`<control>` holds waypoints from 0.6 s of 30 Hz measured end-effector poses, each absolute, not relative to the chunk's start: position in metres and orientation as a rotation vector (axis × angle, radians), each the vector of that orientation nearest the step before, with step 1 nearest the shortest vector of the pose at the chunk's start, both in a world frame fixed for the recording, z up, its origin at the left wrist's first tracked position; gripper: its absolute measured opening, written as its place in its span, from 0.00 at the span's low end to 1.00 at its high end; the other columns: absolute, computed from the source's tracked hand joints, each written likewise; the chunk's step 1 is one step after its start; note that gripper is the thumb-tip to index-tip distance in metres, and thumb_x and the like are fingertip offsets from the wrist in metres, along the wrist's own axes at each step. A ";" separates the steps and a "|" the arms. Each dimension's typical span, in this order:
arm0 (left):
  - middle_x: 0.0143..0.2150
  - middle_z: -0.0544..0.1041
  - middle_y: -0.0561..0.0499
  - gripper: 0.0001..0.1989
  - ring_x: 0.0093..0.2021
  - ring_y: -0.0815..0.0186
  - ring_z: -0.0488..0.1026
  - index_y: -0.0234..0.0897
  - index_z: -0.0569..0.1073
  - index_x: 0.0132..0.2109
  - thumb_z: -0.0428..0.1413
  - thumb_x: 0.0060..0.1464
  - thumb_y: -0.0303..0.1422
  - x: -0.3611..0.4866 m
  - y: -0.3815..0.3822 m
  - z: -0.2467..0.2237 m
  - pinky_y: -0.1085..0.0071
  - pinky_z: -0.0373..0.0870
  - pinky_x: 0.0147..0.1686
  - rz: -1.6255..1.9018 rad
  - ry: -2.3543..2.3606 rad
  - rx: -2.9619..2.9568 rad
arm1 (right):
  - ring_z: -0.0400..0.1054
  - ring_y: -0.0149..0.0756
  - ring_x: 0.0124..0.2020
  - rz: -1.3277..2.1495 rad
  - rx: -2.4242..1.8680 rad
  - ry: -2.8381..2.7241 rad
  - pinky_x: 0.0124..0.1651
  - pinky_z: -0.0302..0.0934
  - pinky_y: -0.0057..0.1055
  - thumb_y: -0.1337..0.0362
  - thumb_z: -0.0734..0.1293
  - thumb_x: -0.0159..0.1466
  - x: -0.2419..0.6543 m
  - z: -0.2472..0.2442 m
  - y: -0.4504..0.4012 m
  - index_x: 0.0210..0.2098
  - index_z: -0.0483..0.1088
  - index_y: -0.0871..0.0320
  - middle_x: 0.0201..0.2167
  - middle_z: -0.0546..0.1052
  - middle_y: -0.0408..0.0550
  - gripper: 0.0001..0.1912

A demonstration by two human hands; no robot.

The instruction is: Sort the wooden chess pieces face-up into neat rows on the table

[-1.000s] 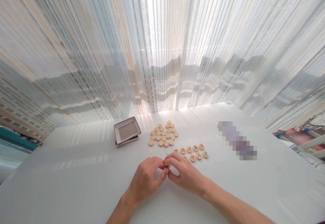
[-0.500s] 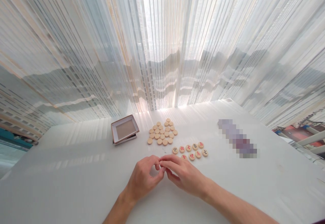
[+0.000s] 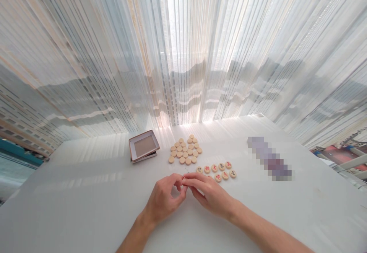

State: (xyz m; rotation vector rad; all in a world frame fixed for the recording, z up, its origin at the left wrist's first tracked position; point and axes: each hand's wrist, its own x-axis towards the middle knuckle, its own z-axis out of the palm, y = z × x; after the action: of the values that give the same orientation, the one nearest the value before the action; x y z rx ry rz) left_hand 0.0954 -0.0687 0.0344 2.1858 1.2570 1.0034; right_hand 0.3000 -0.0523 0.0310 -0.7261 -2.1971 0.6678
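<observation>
My left hand [image 3: 166, 193] and my right hand [image 3: 208, 191] meet at the fingertips above the white table. Both are closed in a pinch; whatever lies between the fingertips, if anything, is too small or hidden to name. Just beyond my right hand, Chinese chess pieces [image 3: 225, 175] lie in two rows with red and black characters facing up. My right hand covers part of the nearer row. Farther off, a loose cluster of pale round pieces [image 3: 185, 155] rests with blank sides up.
An open cardboard box [image 3: 158, 147] sits left of the blank pieces, one part stacked on another. To the right lies a long pixelated object [image 3: 269, 158]. Sheer striped curtains [image 3: 183, 54] hang behind the white table [image 3: 86, 199].
The whole view has shifted slightly, so the table things appear a little farther right. My hands stay joined at the fingertips, with only a slight shift of the fingers.
</observation>
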 end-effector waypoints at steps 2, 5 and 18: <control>0.34 0.78 0.54 0.02 0.32 0.67 0.75 0.41 0.70 0.40 0.55 0.58 0.29 0.095 -0.069 0.036 0.70 0.74 0.37 1.003 1.246 2.187 | 0.72 0.36 0.50 0.683 -0.744 -2.217 0.51 0.69 0.34 0.72 0.57 0.70 0.300 0.032 -0.052 0.56 0.67 0.51 0.52 0.74 0.51 0.18; 0.34 0.78 0.54 0.03 0.31 0.68 0.75 0.41 0.70 0.40 0.55 0.58 0.29 0.095 -0.068 0.036 0.70 0.74 0.37 1.011 1.251 2.181 | 0.71 0.36 0.50 0.677 -0.756 -2.226 0.51 0.68 0.34 0.72 0.58 0.70 0.301 0.033 -0.052 0.55 0.67 0.50 0.52 0.74 0.50 0.18; 0.40 0.79 0.53 0.09 0.32 0.68 0.76 0.42 0.70 0.46 0.54 0.58 0.27 0.095 -0.070 0.035 0.70 0.74 0.38 0.990 1.228 2.184 | 0.71 0.35 0.47 0.670 -0.829 -2.164 0.49 0.66 0.33 0.72 0.61 0.67 0.302 0.032 -0.053 0.49 0.69 0.51 0.48 0.74 0.48 0.14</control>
State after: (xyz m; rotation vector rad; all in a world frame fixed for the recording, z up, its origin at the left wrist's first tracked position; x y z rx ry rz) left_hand 0.0950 -0.0704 0.0354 2.1844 1.2285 0.9900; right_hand 0.3018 -0.0528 0.0322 -0.8293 -2.1640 0.6704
